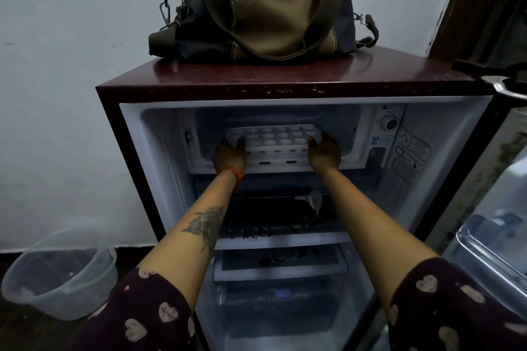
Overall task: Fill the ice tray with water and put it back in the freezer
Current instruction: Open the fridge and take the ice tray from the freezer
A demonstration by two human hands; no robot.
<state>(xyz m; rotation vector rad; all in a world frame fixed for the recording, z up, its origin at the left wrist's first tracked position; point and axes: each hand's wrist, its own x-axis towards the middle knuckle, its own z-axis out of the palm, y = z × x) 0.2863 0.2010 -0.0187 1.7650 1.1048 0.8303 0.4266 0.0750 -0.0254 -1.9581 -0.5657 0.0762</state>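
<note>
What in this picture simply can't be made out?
- Head view: water level in the white plastic ice tray; dim, too small.
- Fingertips of left hand and right hand; hidden by tray ends.
- Printed white fridge label; blurred.
- Canvas bag top; cut by upper edge.

Pale wall (71,94) fills left & top. Dark floor (25,333) lower left w/ clear tub (61,273). Canvas bag (256,6) top centre. Brown wood (484,0) upper right. Dim light.
</note>
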